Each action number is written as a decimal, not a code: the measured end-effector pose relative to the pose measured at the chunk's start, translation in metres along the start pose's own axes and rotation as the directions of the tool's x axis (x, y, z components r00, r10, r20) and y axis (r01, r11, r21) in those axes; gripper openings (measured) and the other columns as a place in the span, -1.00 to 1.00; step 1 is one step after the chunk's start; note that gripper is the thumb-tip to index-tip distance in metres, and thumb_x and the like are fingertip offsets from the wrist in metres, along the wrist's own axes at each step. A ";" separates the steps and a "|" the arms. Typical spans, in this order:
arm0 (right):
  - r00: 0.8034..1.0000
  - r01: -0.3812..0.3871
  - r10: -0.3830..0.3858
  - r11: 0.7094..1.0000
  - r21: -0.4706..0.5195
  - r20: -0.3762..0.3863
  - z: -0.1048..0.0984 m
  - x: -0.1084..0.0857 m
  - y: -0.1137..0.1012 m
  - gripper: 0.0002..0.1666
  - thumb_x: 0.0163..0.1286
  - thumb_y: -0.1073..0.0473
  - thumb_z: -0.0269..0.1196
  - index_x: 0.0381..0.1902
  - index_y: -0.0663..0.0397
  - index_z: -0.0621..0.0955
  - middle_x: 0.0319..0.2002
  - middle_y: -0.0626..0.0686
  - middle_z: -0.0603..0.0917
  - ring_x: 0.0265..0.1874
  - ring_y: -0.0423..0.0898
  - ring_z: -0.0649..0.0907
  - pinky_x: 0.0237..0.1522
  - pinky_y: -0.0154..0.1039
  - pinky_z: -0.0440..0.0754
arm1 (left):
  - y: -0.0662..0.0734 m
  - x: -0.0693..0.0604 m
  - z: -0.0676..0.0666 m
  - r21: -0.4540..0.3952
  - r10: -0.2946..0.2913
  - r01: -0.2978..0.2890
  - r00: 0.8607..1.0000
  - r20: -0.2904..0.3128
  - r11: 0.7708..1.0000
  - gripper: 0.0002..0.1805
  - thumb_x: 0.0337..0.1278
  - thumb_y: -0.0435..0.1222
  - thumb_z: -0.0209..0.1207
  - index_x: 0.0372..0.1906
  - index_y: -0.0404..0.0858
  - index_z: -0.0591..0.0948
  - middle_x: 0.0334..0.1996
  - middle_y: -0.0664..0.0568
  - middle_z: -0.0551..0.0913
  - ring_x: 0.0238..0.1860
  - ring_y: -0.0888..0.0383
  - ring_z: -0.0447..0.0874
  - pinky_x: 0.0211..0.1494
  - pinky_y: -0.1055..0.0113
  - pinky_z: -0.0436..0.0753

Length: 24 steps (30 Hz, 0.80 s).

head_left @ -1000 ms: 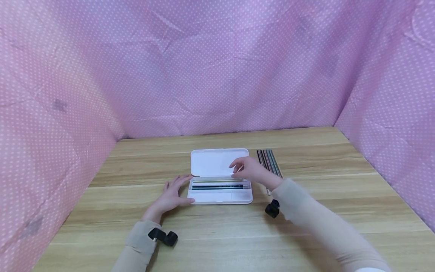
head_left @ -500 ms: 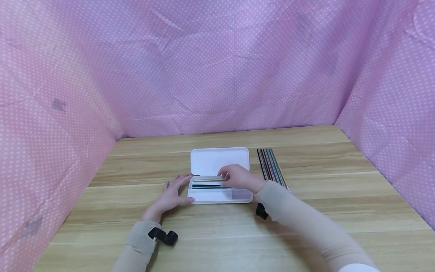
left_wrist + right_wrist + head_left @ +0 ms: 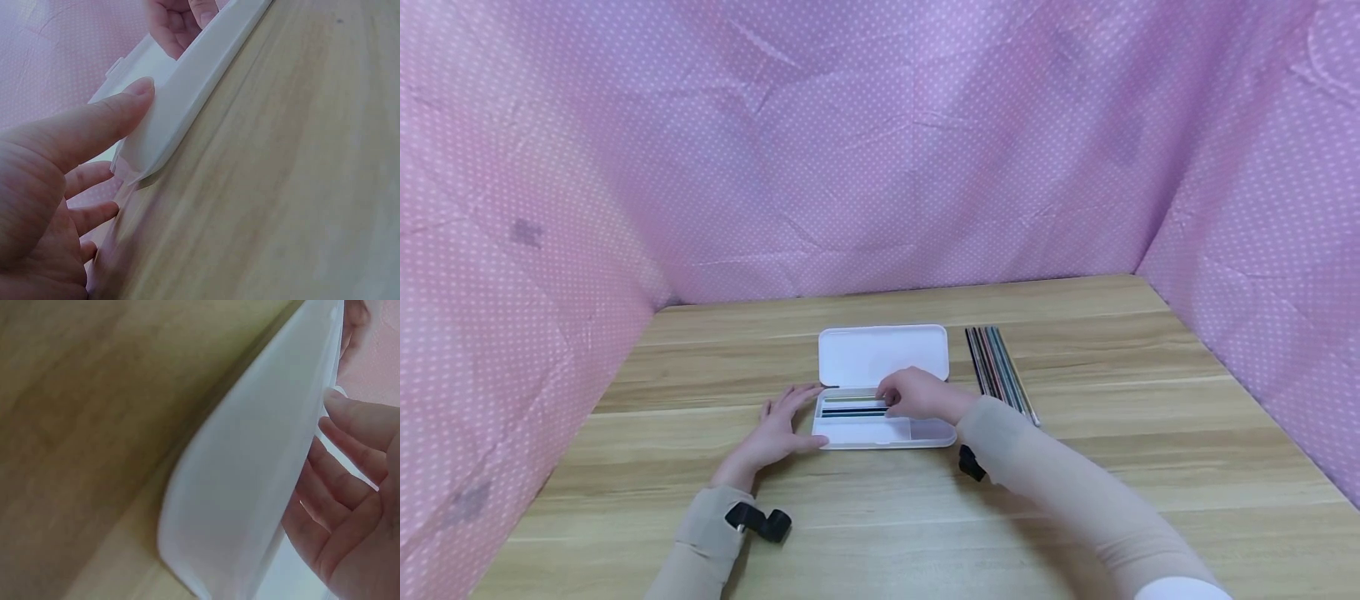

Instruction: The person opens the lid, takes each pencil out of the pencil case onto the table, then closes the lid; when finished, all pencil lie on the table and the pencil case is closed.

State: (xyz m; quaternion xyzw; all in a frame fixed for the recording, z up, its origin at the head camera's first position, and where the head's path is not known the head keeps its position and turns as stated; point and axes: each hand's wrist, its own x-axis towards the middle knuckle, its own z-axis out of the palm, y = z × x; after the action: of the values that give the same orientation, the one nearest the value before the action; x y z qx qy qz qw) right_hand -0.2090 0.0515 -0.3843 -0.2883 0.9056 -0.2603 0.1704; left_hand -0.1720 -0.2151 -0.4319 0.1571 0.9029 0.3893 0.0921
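A white pencil case [image 3: 862, 432] lies with its lid [image 3: 880, 354] folded back on the wooden table. Several pencils [image 3: 853, 412] lie lengthwise in its rear part, one olive and others dark. My left hand [image 3: 775, 433] rests at the case's left end, thumb on the front corner and fingers extended toward the hinge side. My right hand [image 3: 917, 393] reaches down into the case over the right part of the pencils. In the right wrist view its thumb [image 3: 359, 415] and index tip come close together behind the case wall. Whether they pinch a pencil is hidden.
A row of several pencils [image 3: 997, 367] lies side by side on the table [image 3: 1075, 358], right of the case, partly behind the right forearm. Pink dotted cloth [image 3: 880, 167] hangs along the back and both sides. Each wrist carries a black camera mount [image 3: 760, 522].
My right hand has moved left and down from above the case's right end to the pencils inside, its fingers drawing closer together. The left hand has stayed put.
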 end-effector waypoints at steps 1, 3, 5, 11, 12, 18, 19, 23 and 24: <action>1.000 0.002 -0.002 1.000 -0.008 0.011 0.000 0.001 0.000 -0.69 0.22 0.30 0.31 -0.04 0.11 0.65 -0.24 -0.03 0.68 -0.21 -0.17 0.60 -0.01 -0.22 0.57 | 0.000 0.000 0.000 0.000 -0.002 0.002 1.000 0.001 1.000 -0.11 -0.11 -0.11 0.40 0.39 -0.17 0.28 0.43 -0.20 0.15 0.47 -0.29 -0.26 0.37 -0.29 -0.46; 1.000 0.003 -0.002 1.000 -0.023 0.031 -0.001 0.002 0.000 -0.68 0.23 0.29 0.30 -0.03 0.10 0.64 -0.23 -0.04 0.68 -0.20 -0.17 0.59 -0.01 -0.23 0.56 | -0.001 0.001 0.000 0.000 -0.007 0.007 1.000 0.003 1.000 -0.11 -0.11 -0.11 0.40 0.39 -0.16 0.27 0.43 -0.20 0.14 0.47 -0.28 -0.26 0.37 -0.28 -0.47; 0.998 0.001 0.001 0.999 -0.035 0.056 -0.001 0.003 0.000 -0.68 0.25 0.29 0.28 -0.01 0.09 0.64 -0.22 -0.04 0.68 -0.19 -0.18 0.59 0.00 -0.24 0.56 | -0.001 0.001 0.000 0.000 -0.010 0.010 1.000 0.005 1.000 -0.11 -0.10 -0.11 0.40 0.39 -0.16 0.27 0.43 -0.19 0.14 0.48 -0.28 -0.27 0.37 -0.28 -0.47; 0.994 0.012 -0.005 0.997 -0.070 0.105 -0.003 0.005 -0.003 -0.70 0.27 0.29 0.26 -0.02 0.09 0.65 -0.23 -0.04 0.66 -0.22 -0.19 0.55 0.00 -0.25 0.54 | -0.001 0.000 0.001 -0.001 -0.007 0.007 1.000 0.002 1.000 -0.10 -0.11 -0.11 0.40 0.39 -0.16 0.27 0.43 -0.20 0.15 0.47 -0.29 -0.26 0.37 -0.27 -0.47; 0.994 0.014 -0.006 0.997 -0.071 0.110 -0.003 0.005 -0.003 -0.71 0.28 0.29 0.26 -0.03 0.08 0.65 -0.25 -0.05 0.65 -0.24 -0.19 0.54 -0.02 -0.25 0.54 | 0.000 0.000 0.001 -0.001 -0.005 0.005 1.000 0.001 1.000 -0.10 -0.11 -0.11 0.40 0.39 -0.17 0.27 0.43 -0.20 0.15 0.47 -0.29 -0.25 0.37 -0.27 -0.46; 0.990 0.035 -0.028 0.998 -0.048 0.136 -0.001 0.008 0.001 -0.75 0.30 0.31 0.22 -0.07 0.05 0.67 -0.33 -0.09 0.61 -0.31 -0.22 0.48 -0.12 -0.31 0.50 | 0.000 -0.001 0.000 0.001 0.008 -0.008 1.000 -0.008 1.000 -0.10 -0.12 -0.12 0.41 0.39 -0.19 0.27 0.42 -0.22 0.15 0.46 -0.31 -0.24 0.37 -0.29 -0.45; 0.990 0.036 -0.030 0.998 -0.043 0.137 -0.001 0.008 0.001 -0.76 0.31 0.31 0.22 -0.08 0.05 0.67 -0.34 -0.10 0.60 -0.31 -0.23 0.47 -0.12 -0.32 0.49 | 0.000 -0.001 0.000 0.000 0.009 -0.009 1.000 -0.008 1.000 -0.10 -0.12 -0.11 0.41 0.39 -0.19 0.27 0.42 -0.22 0.15 0.46 -0.31 -0.24 0.37 -0.29 -0.46; 0.988 0.036 -0.032 0.999 -0.022 0.151 -0.002 0.008 0.002 -0.78 0.28 0.31 0.25 -0.11 0.04 0.67 -0.39 -0.11 0.57 -0.34 -0.21 0.47 -0.18 -0.33 0.47 | 0.000 -0.001 0.001 0.000 0.014 -0.014 1.000 -0.006 1.000 -0.10 -0.12 -0.12 0.41 0.39 -0.19 0.27 0.42 -0.22 0.16 0.46 -0.31 -0.24 0.36 -0.29 -0.45; 0.987 0.037 -0.034 0.999 -0.019 0.156 -0.002 0.008 0.002 -0.77 0.26 0.32 0.26 -0.12 0.05 0.67 -0.40 -0.11 0.56 -0.35 -0.21 0.47 -0.19 -0.33 0.47 | 0.000 -0.001 0.001 -0.001 0.016 -0.016 1.000 -0.005 1.000 -0.10 -0.12 -0.12 0.41 0.39 -0.19 0.27 0.42 -0.22 0.16 0.46 -0.32 -0.24 0.36 -0.29 -0.46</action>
State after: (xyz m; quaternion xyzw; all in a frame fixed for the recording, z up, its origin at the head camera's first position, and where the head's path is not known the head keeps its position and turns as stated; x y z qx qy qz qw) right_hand -0.2169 0.0489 -0.3848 -0.3257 0.8870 -0.2300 0.2328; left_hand -0.1711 -0.2151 -0.4323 0.1632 0.9017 0.3908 0.0866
